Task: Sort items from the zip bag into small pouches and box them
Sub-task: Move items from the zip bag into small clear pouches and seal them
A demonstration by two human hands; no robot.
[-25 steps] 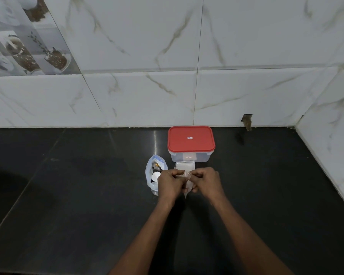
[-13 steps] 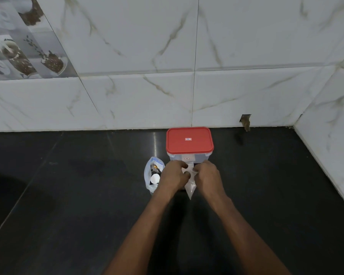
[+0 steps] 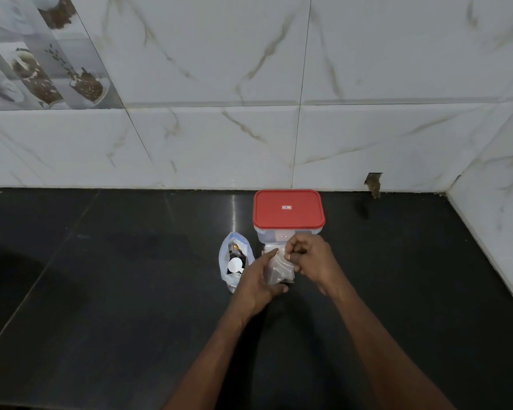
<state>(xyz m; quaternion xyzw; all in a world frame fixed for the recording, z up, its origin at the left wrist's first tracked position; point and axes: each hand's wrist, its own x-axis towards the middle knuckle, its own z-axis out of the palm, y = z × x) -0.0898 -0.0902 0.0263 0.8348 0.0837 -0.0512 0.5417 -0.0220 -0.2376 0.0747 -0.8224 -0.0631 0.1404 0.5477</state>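
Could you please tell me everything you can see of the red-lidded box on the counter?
The box is rectangular with rounded corners: a red lid, closed, over a clear plastic body. A small pale label sits at the lid's centre, another on the front wall. It stands upright on the black counter, close to the tiled wall. The right hand, holding a small pouch with the left hand, hides its lower front edge; contact cannot be told.

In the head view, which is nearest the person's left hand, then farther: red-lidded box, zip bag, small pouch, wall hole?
1. small pouch, held by the left hand.
2. zip bag, just left.
3. red-lidded box, behind.
4. wall hole, far back right.
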